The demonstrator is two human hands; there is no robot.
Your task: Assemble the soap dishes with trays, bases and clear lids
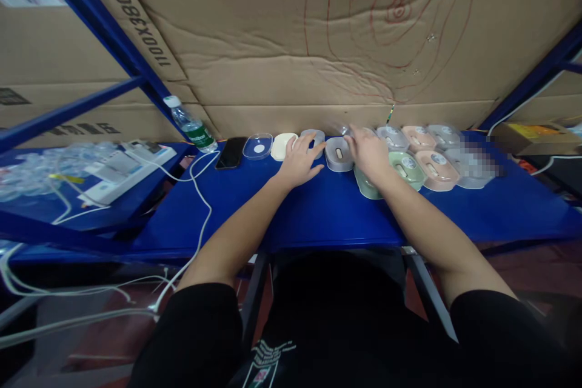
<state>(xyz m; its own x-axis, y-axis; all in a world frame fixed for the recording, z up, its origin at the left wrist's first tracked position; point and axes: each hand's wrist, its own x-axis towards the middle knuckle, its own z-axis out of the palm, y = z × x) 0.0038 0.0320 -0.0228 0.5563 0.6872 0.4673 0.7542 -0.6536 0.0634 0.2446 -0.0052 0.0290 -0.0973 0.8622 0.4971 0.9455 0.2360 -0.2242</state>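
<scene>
My left hand [297,160] has its fingers spread over a cream-coloured piece [280,148] and a pale grey container [313,136]; contact is hard to judge. A grey oval box [339,156] with a slot in its top sits between my hands. My right hand [370,153] is closed, with a small clear plastic piece [344,130] at its fingertips, blurred. Under and beside my right wrist stand a green box [369,187], another green box [406,171] and a pink box [437,171], with clear lids. A clear tray-like lid [257,147] lies left of the cream piece.
A phone [231,153] and a water bottle [193,127] are at the left on the blue table [327,218]. White cables [207,212] cross the left side. More boxes [443,135] stand at the right. Cardboard [254,42] walls the back; clear plastic parts [59,163] are piled far left.
</scene>
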